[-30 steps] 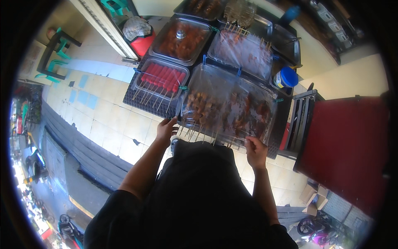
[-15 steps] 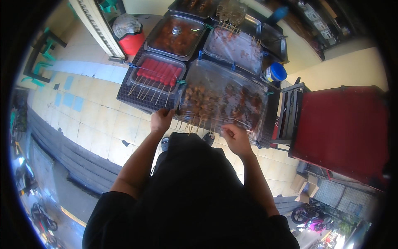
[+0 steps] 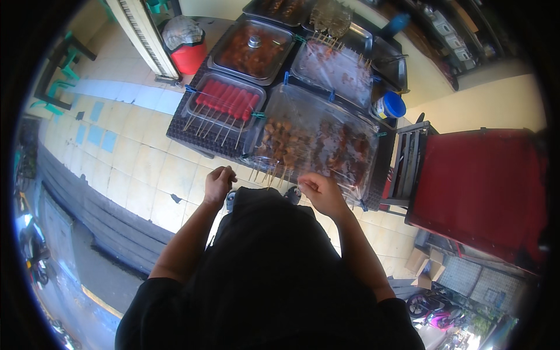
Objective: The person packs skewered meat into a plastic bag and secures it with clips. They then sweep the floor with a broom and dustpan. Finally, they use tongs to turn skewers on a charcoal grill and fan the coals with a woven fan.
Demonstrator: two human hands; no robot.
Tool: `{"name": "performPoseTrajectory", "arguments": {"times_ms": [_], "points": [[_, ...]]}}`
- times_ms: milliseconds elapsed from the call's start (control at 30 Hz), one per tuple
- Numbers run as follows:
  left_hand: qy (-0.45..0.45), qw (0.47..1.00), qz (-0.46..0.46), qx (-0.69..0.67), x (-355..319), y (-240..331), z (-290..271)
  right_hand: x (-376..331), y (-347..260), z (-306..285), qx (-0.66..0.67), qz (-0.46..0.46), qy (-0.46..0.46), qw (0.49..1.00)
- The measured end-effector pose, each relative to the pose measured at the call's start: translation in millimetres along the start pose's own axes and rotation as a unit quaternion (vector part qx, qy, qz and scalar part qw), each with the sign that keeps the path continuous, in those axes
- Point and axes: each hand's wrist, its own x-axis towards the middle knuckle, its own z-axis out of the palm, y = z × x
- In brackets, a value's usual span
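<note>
A large tray of skewered meat (image 3: 286,143), wrapped in clear plastic film (image 3: 326,114), lies at the near edge of the table. Bamboo stick ends (image 3: 274,175) poke out along its front. My left hand (image 3: 219,185) hovers just off the tray's front left corner, fingers curled, touching nothing I can see. Beside the stick ends at the film's front edge is my right hand (image 3: 324,195), thumb and fingertips pressed together; what they hold, if anything, cannot be made out. Small clips grip the film, among them a blue clip (image 3: 363,205) at the front right corner.
Left of the meat stands a smaller tray of red hot dogs on sticks (image 3: 227,100). Behind are a lidded tray of stew (image 3: 252,52) and another film-covered tray (image 3: 332,67). A blue-lidded tub (image 3: 389,106) sits at right, near a red panel (image 3: 478,192).
My left hand has come away from the tray's front left corner, toward me and slightly left. My right hand has shifted left along the tray's front edge.
</note>
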Motion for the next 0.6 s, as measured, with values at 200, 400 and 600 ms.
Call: {"name": "performPoseTrajectory", "arguments": {"times_ms": [200, 400, 600], "points": [[0.110, 0.984, -0.022, 0.137, 11.6, 18.8, 16.4, 15.2, -17.3, 11.9, 0.022, -0.008, -0.022, 0.999], [0.103, 0.963, -0.021, 0.248, 45.8, 10.5, 26.9, 12.3, -19.3, 14.3, 0.041, 0.047, -0.074, 0.995], [0.074, 0.995, -0.044, -0.048, 55.8, -8.7, 21.9, 5.0, -6.4, 17.5, 0.070, 0.059, -0.058, 0.994]]}}
